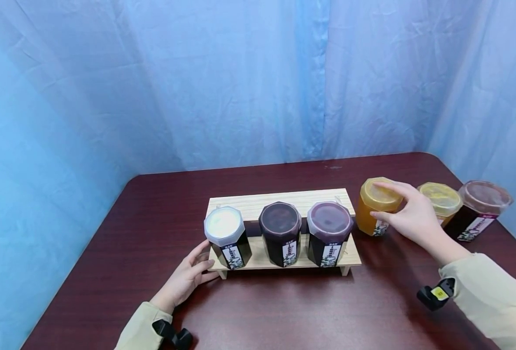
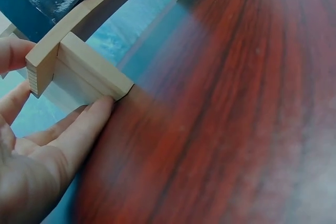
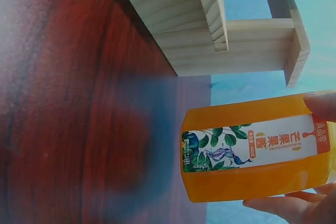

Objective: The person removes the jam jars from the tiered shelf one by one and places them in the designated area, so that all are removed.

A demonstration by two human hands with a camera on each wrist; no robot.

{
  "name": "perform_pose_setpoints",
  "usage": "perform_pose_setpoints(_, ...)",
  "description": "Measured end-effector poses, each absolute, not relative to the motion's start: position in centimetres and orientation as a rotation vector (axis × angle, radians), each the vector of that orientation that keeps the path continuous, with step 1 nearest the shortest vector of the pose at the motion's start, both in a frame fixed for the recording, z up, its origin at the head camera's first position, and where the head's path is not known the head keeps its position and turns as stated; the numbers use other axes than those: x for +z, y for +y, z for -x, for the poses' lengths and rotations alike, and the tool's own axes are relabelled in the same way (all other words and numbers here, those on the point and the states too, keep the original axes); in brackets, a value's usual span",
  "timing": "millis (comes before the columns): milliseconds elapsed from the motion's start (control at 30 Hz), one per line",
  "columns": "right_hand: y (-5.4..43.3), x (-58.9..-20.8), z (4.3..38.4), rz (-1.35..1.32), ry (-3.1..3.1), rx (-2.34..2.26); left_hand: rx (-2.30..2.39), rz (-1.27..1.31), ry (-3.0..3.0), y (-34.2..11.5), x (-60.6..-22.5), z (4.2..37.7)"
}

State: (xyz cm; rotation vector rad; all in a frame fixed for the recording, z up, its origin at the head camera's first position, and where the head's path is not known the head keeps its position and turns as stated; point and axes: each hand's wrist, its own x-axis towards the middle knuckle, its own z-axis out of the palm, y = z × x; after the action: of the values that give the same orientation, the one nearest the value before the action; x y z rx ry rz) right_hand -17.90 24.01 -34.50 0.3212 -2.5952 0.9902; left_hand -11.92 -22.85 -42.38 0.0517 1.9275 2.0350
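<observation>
My right hand (image 1: 408, 214) holds an orange mango jam jar (image 3: 252, 182) near its lid, thumb on one side and fingers on the other. The jar is just right of a two-tier wooden rack (image 1: 279, 200). On the rack's lower front step stand three dark-filled jars: one with a whitish lid (image 1: 224, 222), one with a dark lid (image 1: 280, 218) and one with a purple lid (image 1: 330, 218). At the rack's left end, my left hand (image 1: 186, 278) grips the lower step's edge, with fingertips against the wooden leg (image 2: 89, 66).
Right of my right hand stand a yellow-lidded jar (image 1: 441, 197), partly hidden by the hand, and a dark jar with a purplish lid (image 1: 485, 199). They are near the right edge of the dark red table (image 1: 161, 209). Blue curtains (image 1: 240, 87) hang behind it.
</observation>
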Motion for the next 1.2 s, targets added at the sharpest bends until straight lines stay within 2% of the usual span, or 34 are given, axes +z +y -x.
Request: perform_pose_setpoints(1200, 25.2, -36.3, 17.8, -0.353, -2.66, 0.914, 2.047, -0.034, 1.923, -22.5, -42.6, 11.7)
